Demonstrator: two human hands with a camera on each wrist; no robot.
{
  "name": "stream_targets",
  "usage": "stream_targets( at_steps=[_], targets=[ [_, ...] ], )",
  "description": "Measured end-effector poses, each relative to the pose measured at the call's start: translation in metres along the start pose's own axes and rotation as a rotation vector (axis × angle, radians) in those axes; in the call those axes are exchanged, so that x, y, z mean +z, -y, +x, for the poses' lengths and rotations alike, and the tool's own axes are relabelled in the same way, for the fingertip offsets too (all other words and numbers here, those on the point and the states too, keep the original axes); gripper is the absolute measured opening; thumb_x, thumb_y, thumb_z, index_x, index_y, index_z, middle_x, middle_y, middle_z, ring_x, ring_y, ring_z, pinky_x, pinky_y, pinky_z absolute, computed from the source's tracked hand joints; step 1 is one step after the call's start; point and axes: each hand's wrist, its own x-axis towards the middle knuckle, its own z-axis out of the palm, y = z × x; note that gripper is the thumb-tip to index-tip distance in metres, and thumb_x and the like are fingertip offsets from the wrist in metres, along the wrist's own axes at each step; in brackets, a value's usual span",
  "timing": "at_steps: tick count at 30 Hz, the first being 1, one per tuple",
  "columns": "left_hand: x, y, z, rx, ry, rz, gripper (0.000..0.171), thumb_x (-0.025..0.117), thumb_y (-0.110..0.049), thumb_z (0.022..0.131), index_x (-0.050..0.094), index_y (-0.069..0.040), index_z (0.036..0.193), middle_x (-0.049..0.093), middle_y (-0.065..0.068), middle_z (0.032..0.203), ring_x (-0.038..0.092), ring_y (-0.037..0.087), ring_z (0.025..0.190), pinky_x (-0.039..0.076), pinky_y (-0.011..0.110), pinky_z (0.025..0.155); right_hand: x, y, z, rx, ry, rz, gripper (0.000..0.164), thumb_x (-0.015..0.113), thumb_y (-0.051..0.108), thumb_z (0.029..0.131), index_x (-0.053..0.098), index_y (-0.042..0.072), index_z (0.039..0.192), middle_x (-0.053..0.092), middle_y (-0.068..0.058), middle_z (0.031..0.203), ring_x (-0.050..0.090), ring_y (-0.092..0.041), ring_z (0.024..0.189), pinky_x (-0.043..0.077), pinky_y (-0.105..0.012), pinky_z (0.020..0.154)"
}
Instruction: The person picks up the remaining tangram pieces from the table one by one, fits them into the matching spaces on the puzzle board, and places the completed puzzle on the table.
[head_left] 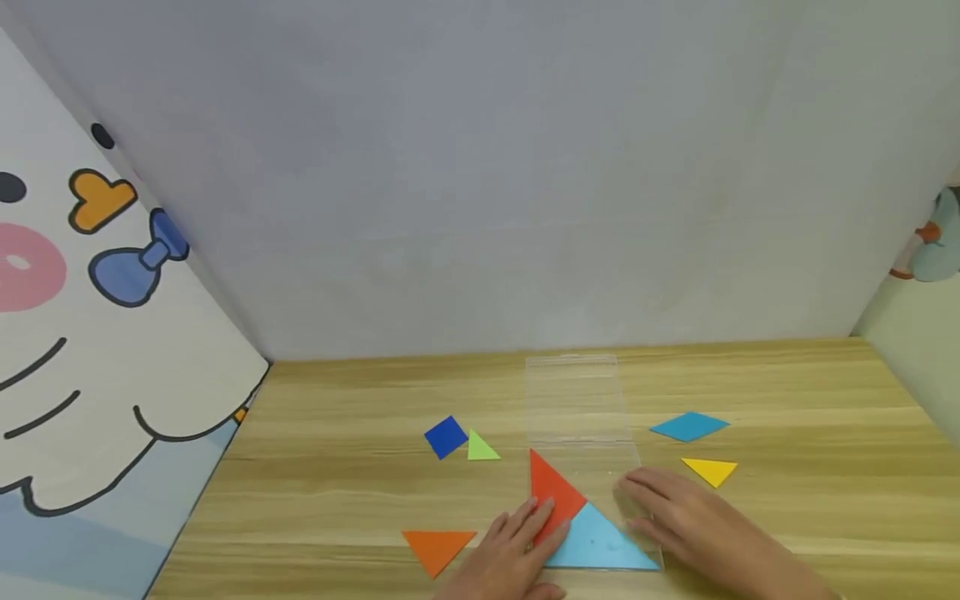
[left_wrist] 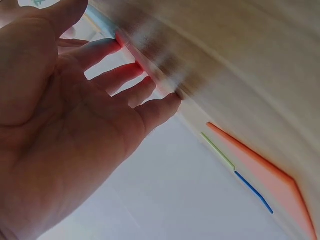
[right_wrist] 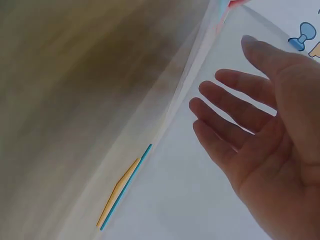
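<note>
My left hand (head_left: 513,554) rests its straight fingertips on a large red triangle (head_left: 552,487), with the thumb side touching a large light blue triangle (head_left: 596,546). These two tangram pieces lie edge to edge over the near part of a clear plastic tray or case (head_left: 577,408). In the left wrist view, the fingers are spread and nearly straight against the red piece. My right hand (head_left: 690,521) is beside the right edge of the clear plastic, holding nothing. Its fingers (right_wrist: 230,112) look loosely extended in the right wrist view. Whether they touch the plastic, I cannot tell.
Left of the plastic lie a dark blue square (head_left: 446,437), a green triangle (head_left: 482,447) and an orange triangle (head_left: 438,550). On the right are a blue parallelogram (head_left: 690,426) and a yellow triangle (head_left: 711,471). A pale wall (head_left: 525,183) stands behind the wood-grain table (head_left: 337,467).
</note>
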Motion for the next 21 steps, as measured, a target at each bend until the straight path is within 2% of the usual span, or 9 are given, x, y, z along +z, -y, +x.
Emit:
stream_targets(
  at_steps=[4, 8, 13, 21],
  targets=[
    [0.001, -0.001, 0.001, 0.019, 0.001, -0.016, 0.067, 0.037, -0.057, 0.107, 0.036, -0.018, 0.161, 0.032, 0.010, 0.166, 0.033, 0.028, 0.151, 0.040, 0.047, 0.114, 0.001, -0.009, -0.002, -0.013, -0.088, -0.050, 0.056, 0.037, 0.043, 0.111, 0.073, 0.000, 0.116, 0.069, -0.006, 0.114, 0.067, -0.022, 0.099, 0.054, -0.032, 0.086],
    [0.002, -0.001, 0.001, 0.020, 0.012, -0.027, 0.067, 0.039, -0.057, 0.107, 0.036, -0.018, 0.161, 0.032, 0.010, 0.166, 0.033, 0.029, 0.151, 0.039, 0.048, 0.114, 0.001, -0.020, -0.001, 0.001, -0.147, -0.103, 0.060, 0.034, 0.043, 0.112, 0.072, -0.003, 0.109, 0.071, -0.010, 0.105, 0.070, -0.027, 0.093, 0.057, -0.041, 0.078],
    [0.002, -0.001, 0.002, 0.012, 0.013, -0.020, 0.067, 0.038, -0.056, 0.107, 0.037, -0.017, 0.161, 0.032, 0.010, 0.166, 0.033, 0.029, 0.151, 0.038, 0.047, 0.115, -0.001, -0.032, -0.003, 0.031, -0.142, -0.137, 0.064, 0.031, 0.043, 0.113, 0.072, -0.005, 0.106, 0.072, -0.016, 0.104, 0.072, -0.034, 0.091, 0.059, -0.046, 0.074],
    [0.002, -0.001, 0.002, -0.002, -0.002, 0.018, 0.065, 0.039, -0.056, 0.107, 0.041, -0.017, 0.159, 0.035, 0.010, 0.165, 0.034, 0.027, 0.150, 0.039, 0.046, 0.115, -0.005, -0.045, -0.004, 0.055, -0.091, -0.138, 0.066, 0.029, 0.044, 0.113, 0.070, -0.008, 0.112, 0.071, -0.019, 0.107, 0.071, -0.034, 0.092, 0.060, -0.045, 0.075]
  ],
)
